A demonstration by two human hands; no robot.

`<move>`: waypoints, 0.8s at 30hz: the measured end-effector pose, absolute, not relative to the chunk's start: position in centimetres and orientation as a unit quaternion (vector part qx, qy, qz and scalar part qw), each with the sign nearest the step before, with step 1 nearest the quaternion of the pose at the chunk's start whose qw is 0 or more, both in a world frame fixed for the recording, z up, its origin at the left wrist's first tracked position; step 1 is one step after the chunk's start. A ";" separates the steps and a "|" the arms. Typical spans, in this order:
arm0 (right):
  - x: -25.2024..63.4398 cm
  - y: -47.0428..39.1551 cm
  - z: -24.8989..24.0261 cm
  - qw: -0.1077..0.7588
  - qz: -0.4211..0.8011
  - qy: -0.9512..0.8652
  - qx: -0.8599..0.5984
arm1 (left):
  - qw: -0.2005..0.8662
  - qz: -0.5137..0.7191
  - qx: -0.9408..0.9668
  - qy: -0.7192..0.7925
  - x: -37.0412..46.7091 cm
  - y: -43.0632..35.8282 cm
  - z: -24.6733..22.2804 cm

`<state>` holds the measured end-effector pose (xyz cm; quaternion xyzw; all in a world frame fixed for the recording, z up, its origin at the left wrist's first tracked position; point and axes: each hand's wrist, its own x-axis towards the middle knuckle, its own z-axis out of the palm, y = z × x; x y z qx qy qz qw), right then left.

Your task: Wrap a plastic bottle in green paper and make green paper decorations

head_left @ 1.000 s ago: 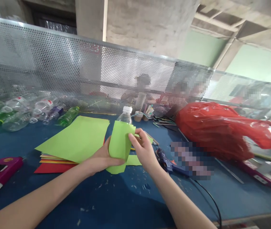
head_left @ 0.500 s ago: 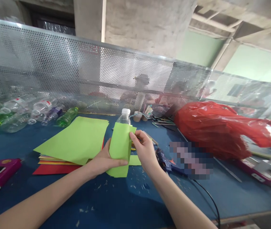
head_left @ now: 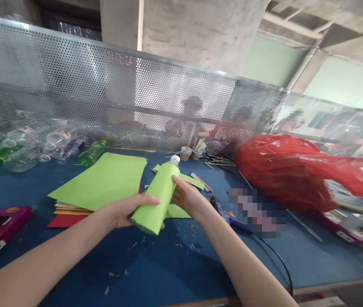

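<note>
A clear plastic bottle with a white cap (head_left: 175, 160) is tilted to the upper right, with light green paper (head_left: 155, 198) wrapped closely around its body. My left hand (head_left: 128, 209) grips the lower part, its thumb across the front and its other fingers mostly hidden underneath. My right hand (head_left: 194, 200) holds the upper right side, thumb on the paper and fingers curled behind. Behind the bottle lie a green paper strip (head_left: 194, 181) and another green piece (head_left: 178, 211). To the left is a stack of coloured paper with a green sheet (head_left: 104, 181) on top.
Several empty bottles (head_left: 24, 155) lie at the back left. A dark blue glue gun (head_left: 237, 224) with a cord lies right of my hands. A red plastic bag (head_left: 283, 175) fills the back right. Beyond a perforated metal screen (head_left: 104, 94) people are seen. A magenta object (head_left: 5, 230) is at left.
The bottle has tipped from nearly upright to a slant, its base towards me. The green paper's loose edge now lies against it. My right thumb has shifted along the wrap.
</note>
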<state>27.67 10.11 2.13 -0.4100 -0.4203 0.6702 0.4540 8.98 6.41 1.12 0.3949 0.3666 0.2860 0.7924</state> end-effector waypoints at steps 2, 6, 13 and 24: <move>27.6 9.8 2.4 0.407 0.718 -0.421 -0.376 | 0.809 0.265 0.400 0.339 8.6 6.5 1.0; 27.1 9.2 2.7 0.433 0.701 -0.441 -0.356 | 0.828 0.248 0.418 0.279 8.3 6.8 0.5; 27.2 10.3 2.0 0.497 0.636 -0.407 -0.427 | 0.717 0.346 0.499 0.344 9.2 6.5 1.7; 27.1 10.4 1.8 0.511 0.651 -0.379 -0.414 | 0.370 0.440 0.688 0.444 10.3 5.1 1.8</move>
